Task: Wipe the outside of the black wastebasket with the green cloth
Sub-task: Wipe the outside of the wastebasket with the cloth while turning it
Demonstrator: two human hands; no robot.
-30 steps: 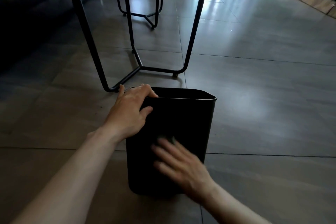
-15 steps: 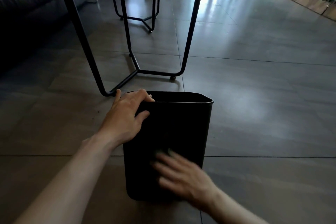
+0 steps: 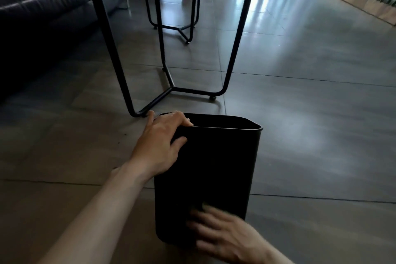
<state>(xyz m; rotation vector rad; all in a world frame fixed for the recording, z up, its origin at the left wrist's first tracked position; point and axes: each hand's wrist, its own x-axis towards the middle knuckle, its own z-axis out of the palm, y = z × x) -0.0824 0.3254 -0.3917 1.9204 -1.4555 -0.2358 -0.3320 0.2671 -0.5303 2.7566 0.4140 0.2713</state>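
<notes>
The black wastebasket (image 3: pixel 216 161) stands upright on the tiled floor at the lower middle of the head view. My left hand (image 3: pixel 160 146) grips its near left rim corner, fingers hooked over the edge. My right hand (image 3: pixel 222 236) lies flat and blurred against the lower part of the near wall. A small dull green edge of the cloth (image 3: pixel 204 207) shows just above its fingertips; the rest of the cloth is hidden under the palm.
A table's black metal legs (image 3: pixel 171 88) stand right behind the wastebasket, its top overhead. A dark sofa (image 3: pixel 42 6) fills the far left. A second metal frame (image 3: pixel 180 28) stands farther back. Planting lines the far right wall.
My right hand with the cloth has slid down the near wall toward the base. My left hand has kept its grip on the rim. The view has tilted up slightly.
</notes>
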